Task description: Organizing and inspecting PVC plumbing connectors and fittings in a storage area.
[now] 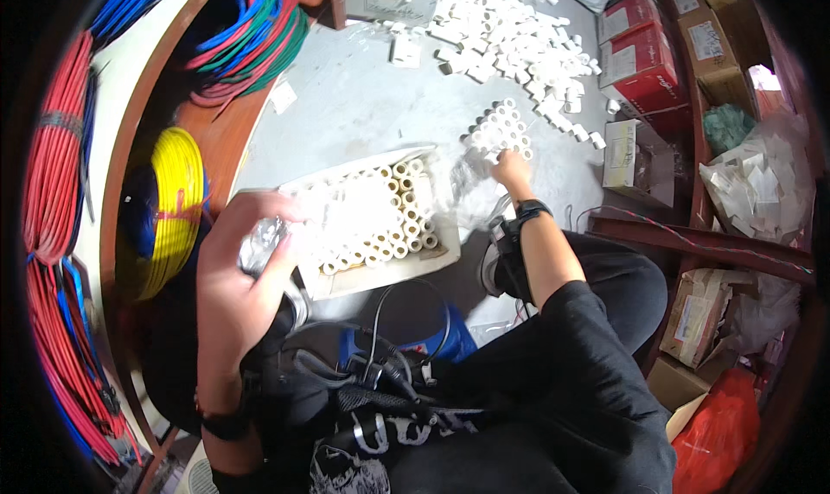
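My left hand [237, 267] is over the left end of an open white cardboard box [382, 283], with crumpled clear plastic [262, 244] between its thumb and fingers. Rows of short white pipe fittings [407, 199] stand on end in the box, the middle ones washed out by glare. My right hand [512, 170] is at the near edge of a block of similar upright fittings [504, 121] on the floor. Its fingers are curled and their tips hidden, so what it grips cannot be made out. Thin clear plastic [470, 176] lies between that hand and the box.
A loose heap of white fittings [512, 34] spreads across the grey floor. Coiled cables [172, 209] sit on shelving at left. Red cartons [639, 53], an open white box [632, 160] and a rack with bags line the right. A blue object [454, 338] is near my legs.
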Demonstrator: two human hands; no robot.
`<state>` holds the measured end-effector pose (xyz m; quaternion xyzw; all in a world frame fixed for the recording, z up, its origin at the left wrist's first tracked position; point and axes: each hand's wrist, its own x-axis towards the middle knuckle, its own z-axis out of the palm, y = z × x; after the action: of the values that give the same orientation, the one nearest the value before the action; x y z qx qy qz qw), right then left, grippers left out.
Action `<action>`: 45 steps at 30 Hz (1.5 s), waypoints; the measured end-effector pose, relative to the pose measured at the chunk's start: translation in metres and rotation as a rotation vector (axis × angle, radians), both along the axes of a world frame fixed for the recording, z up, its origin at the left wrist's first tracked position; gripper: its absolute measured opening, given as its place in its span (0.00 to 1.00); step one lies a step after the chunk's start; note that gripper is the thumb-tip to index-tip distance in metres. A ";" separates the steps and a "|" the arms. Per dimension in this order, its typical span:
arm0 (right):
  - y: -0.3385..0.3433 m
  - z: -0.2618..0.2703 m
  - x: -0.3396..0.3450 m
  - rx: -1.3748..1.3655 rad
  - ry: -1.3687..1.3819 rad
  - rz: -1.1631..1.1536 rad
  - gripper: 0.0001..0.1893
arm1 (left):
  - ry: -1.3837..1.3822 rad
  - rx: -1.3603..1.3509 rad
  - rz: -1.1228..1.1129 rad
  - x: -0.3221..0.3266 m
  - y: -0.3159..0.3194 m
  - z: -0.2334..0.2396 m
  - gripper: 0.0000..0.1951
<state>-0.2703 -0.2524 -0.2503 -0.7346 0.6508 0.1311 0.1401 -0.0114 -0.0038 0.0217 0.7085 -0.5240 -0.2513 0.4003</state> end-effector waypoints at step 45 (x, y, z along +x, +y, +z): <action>0.076 0.276 0.058 0.751 -1.648 -0.114 0.10 | -0.051 -0.360 -0.273 -0.008 -0.019 0.011 0.33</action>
<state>-0.2121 -0.1764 0.0255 -0.4684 0.2944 -0.2395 0.7978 -0.0190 -0.0232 0.0326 0.5541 -0.6614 -0.1877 0.4693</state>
